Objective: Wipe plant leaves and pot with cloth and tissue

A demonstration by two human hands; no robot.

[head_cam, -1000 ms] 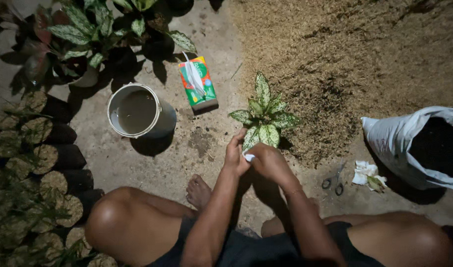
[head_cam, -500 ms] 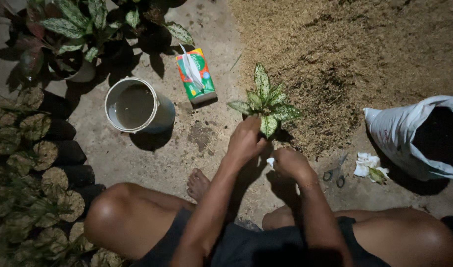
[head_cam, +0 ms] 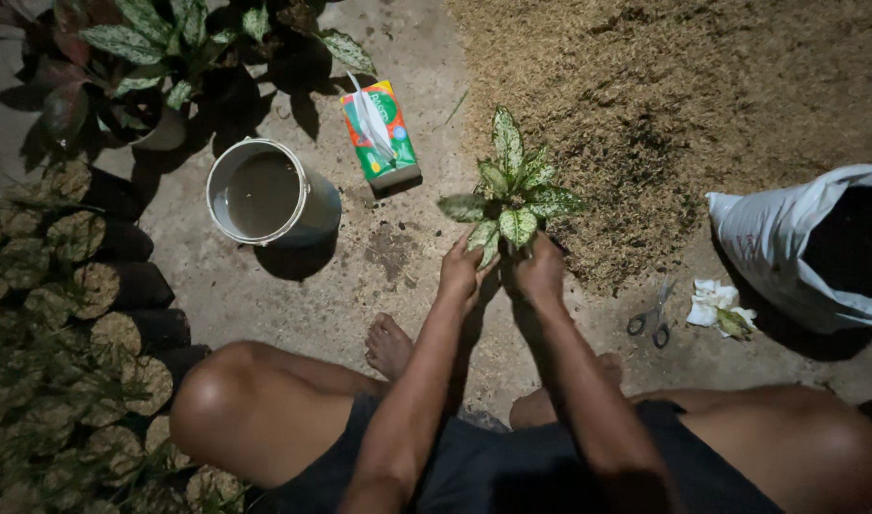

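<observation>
Both hands were at the base of a small speckled-leaf plant [head_cam: 514, 195], which stood upright on the concrete ground [head_cam: 265, 295] at the edge of a spread of dry husk litter [head_cam: 683, 105]. The left hand [head_cam: 460, 269] and the right hand [head_cam: 539, 268] sat side by side, fingers curled under the lowest leaves — whether either was actually clamped on the stem could not be told. A white bucket [head_cam: 269, 197] stood well to the left; a green carton [head_cam: 380, 133] lay between bucket and plant. Scissors [head_cam: 651, 319] lay near the right forearm, just beside crumpled white scraps [head_cam: 716, 305] — an open white sack [head_cam: 817, 247] stood beyond.
</observation>
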